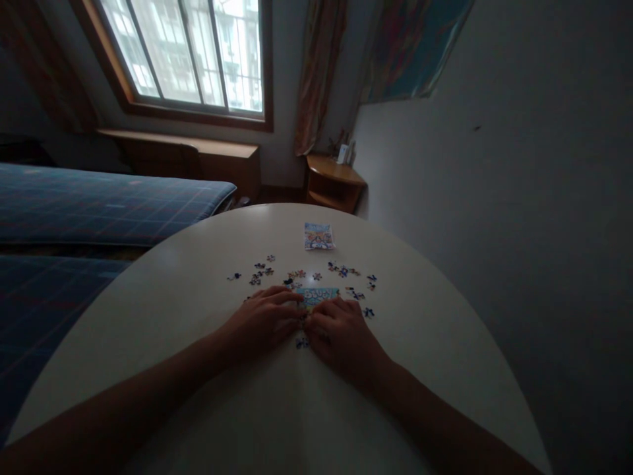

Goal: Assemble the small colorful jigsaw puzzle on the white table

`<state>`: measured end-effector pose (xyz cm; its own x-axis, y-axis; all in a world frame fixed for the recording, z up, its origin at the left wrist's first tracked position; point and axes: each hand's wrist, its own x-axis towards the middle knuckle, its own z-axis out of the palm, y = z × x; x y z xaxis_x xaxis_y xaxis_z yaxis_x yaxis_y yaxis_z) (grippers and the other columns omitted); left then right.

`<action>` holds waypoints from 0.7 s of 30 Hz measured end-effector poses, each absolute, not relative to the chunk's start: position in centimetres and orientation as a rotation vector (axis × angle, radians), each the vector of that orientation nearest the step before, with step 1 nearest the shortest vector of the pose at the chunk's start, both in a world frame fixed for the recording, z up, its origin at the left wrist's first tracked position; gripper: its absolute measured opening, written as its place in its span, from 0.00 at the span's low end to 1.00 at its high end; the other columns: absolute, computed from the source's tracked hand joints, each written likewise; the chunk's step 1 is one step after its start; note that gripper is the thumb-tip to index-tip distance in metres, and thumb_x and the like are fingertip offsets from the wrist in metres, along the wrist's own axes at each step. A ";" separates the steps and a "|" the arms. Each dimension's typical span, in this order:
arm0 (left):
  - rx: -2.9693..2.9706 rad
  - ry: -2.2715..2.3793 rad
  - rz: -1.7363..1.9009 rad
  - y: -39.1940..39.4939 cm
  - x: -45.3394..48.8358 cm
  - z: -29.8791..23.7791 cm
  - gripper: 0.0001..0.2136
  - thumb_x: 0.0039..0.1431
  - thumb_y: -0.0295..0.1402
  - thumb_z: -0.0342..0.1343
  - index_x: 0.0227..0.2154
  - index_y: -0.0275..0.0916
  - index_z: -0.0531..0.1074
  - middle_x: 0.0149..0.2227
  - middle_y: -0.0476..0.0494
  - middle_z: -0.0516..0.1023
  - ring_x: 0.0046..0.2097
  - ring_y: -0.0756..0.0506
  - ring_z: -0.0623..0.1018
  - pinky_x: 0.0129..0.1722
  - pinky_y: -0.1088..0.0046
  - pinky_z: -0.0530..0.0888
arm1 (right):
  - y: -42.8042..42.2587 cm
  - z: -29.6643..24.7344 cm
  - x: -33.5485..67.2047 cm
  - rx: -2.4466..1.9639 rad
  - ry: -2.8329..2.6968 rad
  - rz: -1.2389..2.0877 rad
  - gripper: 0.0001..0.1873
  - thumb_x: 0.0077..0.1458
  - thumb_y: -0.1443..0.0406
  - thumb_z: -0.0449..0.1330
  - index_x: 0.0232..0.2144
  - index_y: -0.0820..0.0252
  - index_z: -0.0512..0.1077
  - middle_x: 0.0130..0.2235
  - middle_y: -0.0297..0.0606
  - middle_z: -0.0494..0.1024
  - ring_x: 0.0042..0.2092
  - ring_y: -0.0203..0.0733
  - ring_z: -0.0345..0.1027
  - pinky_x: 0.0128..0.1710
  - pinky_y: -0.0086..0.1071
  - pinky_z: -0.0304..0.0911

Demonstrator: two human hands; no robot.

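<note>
A partly assembled jigsaw puzzle with a light-blue top strip and lettering lies on the white table. My left hand rests at its left edge, fingers stretched out and lying low against it. Over its lower right part, my right hand has curled fingers, with thumb and forefinger together at a small jigsaw piece mostly hidden between the hands. Just below the fingertips is a loose jigsaw piece. The puzzle's lower part is covered by my hands.
Several loose pieces lie beyond my left hand, and more pieces are to the right. A small picture packet sits farther back on the round table. A plaid-covered bed stands left; a wall runs along the right.
</note>
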<state>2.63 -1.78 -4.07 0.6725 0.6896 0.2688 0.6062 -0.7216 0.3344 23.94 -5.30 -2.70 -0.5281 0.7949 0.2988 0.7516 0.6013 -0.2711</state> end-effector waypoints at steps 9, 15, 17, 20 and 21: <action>2.657 1.086 0.607 -1.5 2.8 -4.7 0.10 0.64 0.33 0.58 0.46 0.51 0.78 0.55 0.50 0.76 0.56 0.41 0.73 0.57 0.57 0.69 | -5.3 -2.7 24.2 -1.175 -2.437 0.229 0.01 0.56 0.67 0.65 0.33 0.55 0.77 0.41 0.35 0.80 0.46 0.44 0.69 0.48 0.39 0.52; 2.667 1.069 0.664 -1.3 2.8 -5.3 0.10 0.63 0.32 0.59 0.46 0.51 0.78 0.54 0.50 0.77 0.54 0.42 0.74 0.56 0.58 0.71 | -4.3 -2.6 25.3 -1.258 -2.324 0.256 0.03 0.56 0.66 0.64 0.35 0.53 0.78 0.40 0.35 0.81 0.45 0.44 0.71 0.48 0.40 0.54; 2.663 1.069 0.669 -1.3 2.8 -5.3 0.10 0.63 0.33 0.59 0.46 0.51 0.78 0.54 0.50 0.77 0.54 0.42 0.75 0.56 0.57 0.71 | -3.4 -2.5 26.5 -1.357 -2.239 0.240 0.04 0.56 0.66 0.64 0.35 0.53 0.79 0.40 0.36 0.80 0.45 0.45 0.72 0.48 0.41 0.56; 2.662 1.053 0.671 -1.3 2.8 -5.3 0.10 0.63 0.33 0.59 0.46 0.50 0.78 0.54 0.50 0.77 0.54 0.42 0.75 0.56 0.58 0.72 | -1.6 -2.2 28.8 -1.496 -2.108 0.211 0.06 0.58 0.66 0.62 0.37 0.54 0.79 0.42 0.38 0.80 0.47 0.46 0.72 0.49 0.41 0.59; 2.662 1.048 0.673 -1.2 2.8 -5.3 0.10 0.63 0.33 0.59 0.46 0.50 0.78 0.54 0.50 0.77 0.54 0.42 0.75 0.56 0.57 0.72 | -1.1 -2.1 29.7 -1.549 -2.067 0.195 0.07 0.58 0.66 0.61 0.38 0.55 0.79 0.43 0.39 0.80 0.47 0.46 0.72 0.49 0.41 0.60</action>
<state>2.80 -1.23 -5.32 0.6447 0.6854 0.3387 0.5934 -0.7279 0.3436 29.67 -1.06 -2.11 -0.1896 0.9230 0.3347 0.8442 0.3273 -0.4245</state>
